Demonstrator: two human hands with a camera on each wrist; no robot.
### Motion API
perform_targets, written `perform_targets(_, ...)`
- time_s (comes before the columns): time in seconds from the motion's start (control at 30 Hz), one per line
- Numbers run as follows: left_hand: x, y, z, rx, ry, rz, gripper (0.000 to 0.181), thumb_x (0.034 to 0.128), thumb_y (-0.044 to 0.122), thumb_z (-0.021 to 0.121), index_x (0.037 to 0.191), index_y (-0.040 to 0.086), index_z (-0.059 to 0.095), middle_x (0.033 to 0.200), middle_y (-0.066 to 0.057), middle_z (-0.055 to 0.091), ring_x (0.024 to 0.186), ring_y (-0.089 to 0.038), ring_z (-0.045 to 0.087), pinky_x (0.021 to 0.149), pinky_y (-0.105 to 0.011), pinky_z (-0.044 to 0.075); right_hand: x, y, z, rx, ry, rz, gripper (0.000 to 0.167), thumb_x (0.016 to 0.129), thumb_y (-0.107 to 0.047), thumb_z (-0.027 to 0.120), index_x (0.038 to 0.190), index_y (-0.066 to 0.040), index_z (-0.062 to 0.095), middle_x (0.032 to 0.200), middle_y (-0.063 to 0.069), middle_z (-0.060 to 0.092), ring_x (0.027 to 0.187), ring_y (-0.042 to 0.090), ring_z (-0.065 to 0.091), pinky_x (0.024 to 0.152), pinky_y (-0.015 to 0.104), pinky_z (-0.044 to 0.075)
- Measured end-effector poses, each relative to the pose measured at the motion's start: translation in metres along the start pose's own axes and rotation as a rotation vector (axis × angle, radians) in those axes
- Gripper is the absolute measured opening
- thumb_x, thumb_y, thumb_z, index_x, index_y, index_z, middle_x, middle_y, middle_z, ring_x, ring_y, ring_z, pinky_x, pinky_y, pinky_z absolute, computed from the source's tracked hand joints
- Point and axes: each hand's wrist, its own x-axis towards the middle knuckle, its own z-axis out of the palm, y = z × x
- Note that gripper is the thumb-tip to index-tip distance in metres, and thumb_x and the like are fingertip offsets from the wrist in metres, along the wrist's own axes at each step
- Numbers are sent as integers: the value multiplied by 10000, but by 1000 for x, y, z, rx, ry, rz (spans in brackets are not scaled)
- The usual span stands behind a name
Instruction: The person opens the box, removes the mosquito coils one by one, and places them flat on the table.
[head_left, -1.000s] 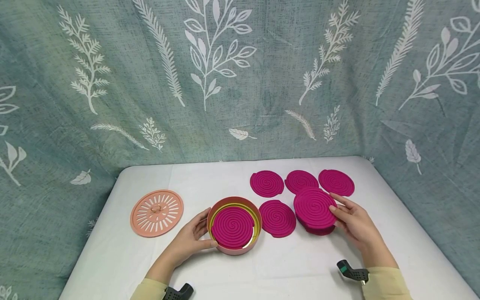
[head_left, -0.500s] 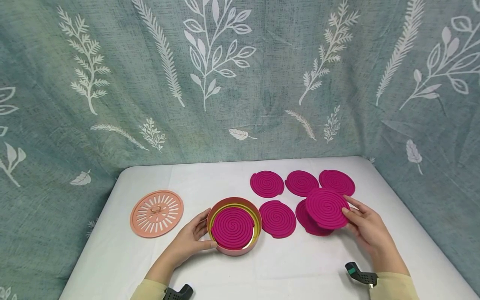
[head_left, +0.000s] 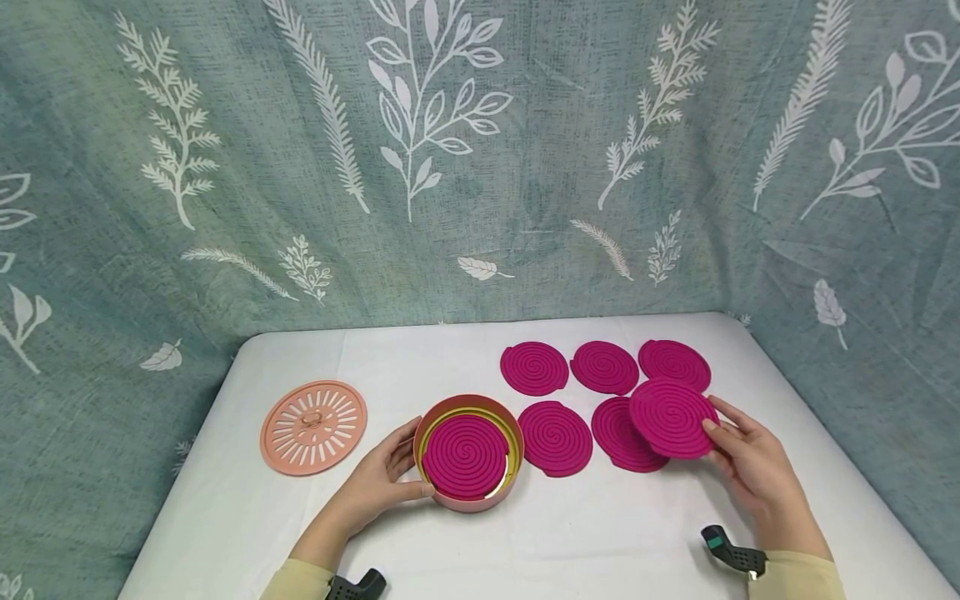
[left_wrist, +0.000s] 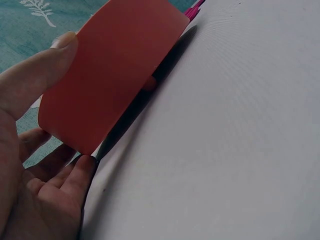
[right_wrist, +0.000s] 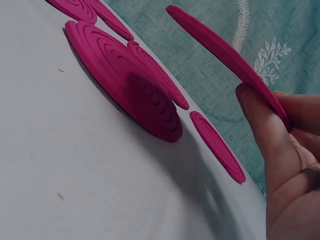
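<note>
Green leaf-print curtain (head_left: 540, 150) behind a white table (head_left: 600, 542). R hand (head_left: 757, 467) pinches a magenta spiral disc (head_left: 673, 418) by its rim, held up off the table twd the R edge. Prob. light, fairly stiff, maybe brittle; rim hold OK, support underneath safer. L hand (head_left: 382, 471) grips the round box (head_left: 465, 504) by its wall, mid-table, w/ another disc (head_left: 465, 456) inside. Five flat discs (head_left: 534, 368) btwn box & far R corner could snag; slotted lid (head_left: 281, 437) nr L edge, clear of both hands.
</note>
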Motion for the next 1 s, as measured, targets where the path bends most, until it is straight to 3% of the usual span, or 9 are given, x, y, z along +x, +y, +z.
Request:
perform_targets(0.27,0,1,0,-11,1,-13,1030,686,174,925,1531,228,338,1529,-32,386,1415,-191,349,1093,-188,374,-4,-1,-13,81,18,-11,393,987,25,557,1303,-192,639,855,40,695,650,106,658,532,209,597)
perform_targets(0.6,0,1,0,3,1,0,1043,687,190,925,1540,208,326,1533,-33,382,1415,-200,352,1096,-196,373,-7,-4,-26,105,107,12,379,966,9,605,1256,-226,671,855,45,705,677,119,672,557,236,611)
perform_targets(0.83,-1,2,0,1,1,-14,1032,683,206,929,1530,237,341,1513,11,402,1397,-149,372,1092,-190,379,-9,-6,-33,51,199,38,500,938,-61,677,1401,-218,572,925,19,709,733,103,665,594,221,611)
perform_targets(1.0,-1,1,0,5,-2,-1,1034,687,202,926,1536,223,335,1518,-13,398,1405,-177,365,1092,-193,379,-10,-4,-38,91,221,28,397,927,-43,685,1263,-256,673,967,17,715,784,107,679,638,231,620)
